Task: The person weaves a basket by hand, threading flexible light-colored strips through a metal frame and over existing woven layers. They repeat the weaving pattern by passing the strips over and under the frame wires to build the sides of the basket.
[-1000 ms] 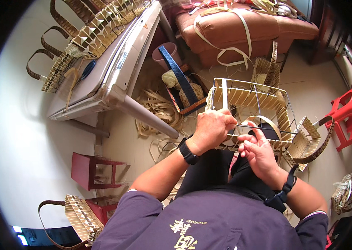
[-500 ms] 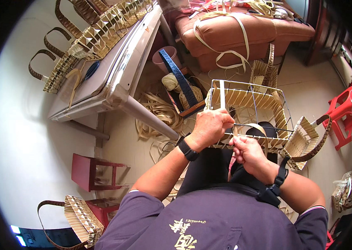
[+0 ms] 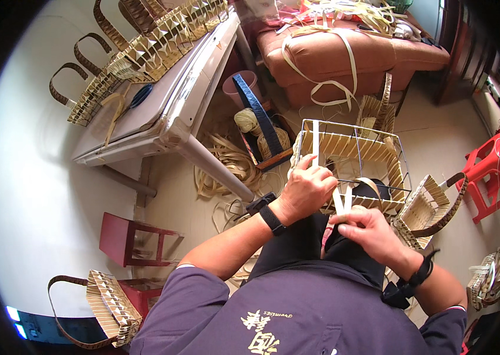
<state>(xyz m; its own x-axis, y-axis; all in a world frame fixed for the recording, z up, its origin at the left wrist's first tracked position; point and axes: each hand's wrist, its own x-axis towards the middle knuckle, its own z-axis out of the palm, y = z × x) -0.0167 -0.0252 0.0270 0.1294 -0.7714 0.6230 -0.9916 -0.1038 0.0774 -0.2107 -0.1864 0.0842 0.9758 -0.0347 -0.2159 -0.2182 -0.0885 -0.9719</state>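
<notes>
Left hand closed over the near rim of a wire basket frame, fingers curled round a pale flat strip that runs up the frame's left side. Right hand closed too, pinching two ends of pale strip between thumb and fingers just below the same rim. Frame rests on the person's lap, partly woven: pale strips line its walls, wire top edge bare. Hands near each other, not touching. Black band on each wrist.

Head view, surroundings: finished woven basket with brown handle on the floor just right of the frame. White table to the upper left carries a row of woven baskets. Loose strips lie coiled on the floor beneath it. Red stool at left, brown sofa beyond.
</notes>
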